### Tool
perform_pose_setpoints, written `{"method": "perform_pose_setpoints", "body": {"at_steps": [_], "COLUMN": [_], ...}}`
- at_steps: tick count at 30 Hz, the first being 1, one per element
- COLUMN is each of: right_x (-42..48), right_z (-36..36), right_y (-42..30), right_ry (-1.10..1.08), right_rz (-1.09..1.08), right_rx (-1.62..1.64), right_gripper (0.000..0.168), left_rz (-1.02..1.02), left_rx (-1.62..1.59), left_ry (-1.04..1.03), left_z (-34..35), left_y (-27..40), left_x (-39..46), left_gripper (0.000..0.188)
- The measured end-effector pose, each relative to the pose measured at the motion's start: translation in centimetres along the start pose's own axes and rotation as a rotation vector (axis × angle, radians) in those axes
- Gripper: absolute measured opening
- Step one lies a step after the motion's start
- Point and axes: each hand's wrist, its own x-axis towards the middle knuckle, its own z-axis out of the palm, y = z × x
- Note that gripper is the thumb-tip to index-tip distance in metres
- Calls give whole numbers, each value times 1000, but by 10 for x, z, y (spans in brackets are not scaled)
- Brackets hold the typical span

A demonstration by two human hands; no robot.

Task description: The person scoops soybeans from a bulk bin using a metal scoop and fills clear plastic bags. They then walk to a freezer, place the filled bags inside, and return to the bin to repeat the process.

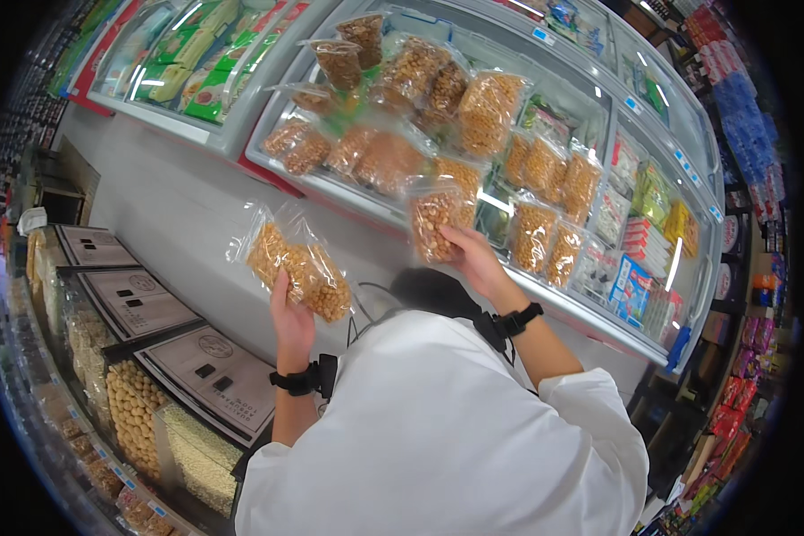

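Two clear zip bags of yellow nuts or beans (298,268) are gripped by my left hand (291,321), over the grey floor left of the freezer's front edge. My right hand (479,258) has its thumb and fingers on a clear bag of reddish-brown nuts (434,221), upright at the freezer's edge. Just behind that stands another bag of yellow pieces (460,181). Many similar bags lie on the freezer's glass top, among them a large bag of yellow nuts (490,107), dark-brown bags (362,40) and small reddish bags (297,146).
The chest freezer (576,301) with packaged food under glass spans the front. A second freezer (167,120) with green packages stands at upper left. Lidded bins (174,362) of dry goods line the lower left. Stocked shelves (737,402) rise at the right. Grey floor (154,201) shows between.
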Motion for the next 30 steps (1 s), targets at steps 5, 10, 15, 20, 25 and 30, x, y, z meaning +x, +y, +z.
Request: {"method": "perform_pose_setpoints", "body": {"at_steps": [5, 10, 15, 20, 25, 30], "right_x": [93, 160, 189, 183, 167, 143], "right_z": [42, 72, 82, 85, 99, 169], "right_y": [-18, -21, -10, -13, -8, -8], "right_ry": [-45, 37, 287, 478, 891, 671], "right_rz": [-37, -65, -286, -377, -510, -708], "right_rx": [-20, -9, -384, -557, -680, -636], "right_gripper": [26, 26, 33, 53, 55, 47], "left_rz": [60, 102, 80, -65, -272, -418], "left_rx": [9, 94, 79, -118, -208, -162], "left_ry": [81, 127, -98, -362, -611, -706], "left_z": [7, 16, 1, -1, 5, 10], "left_y": [34, 58, 73, 96, 115, 121], "left_x": [29, 65, 115, 177, 246, 280], "left_gripper": [44, 43, 48, 51, 52, 53]}}
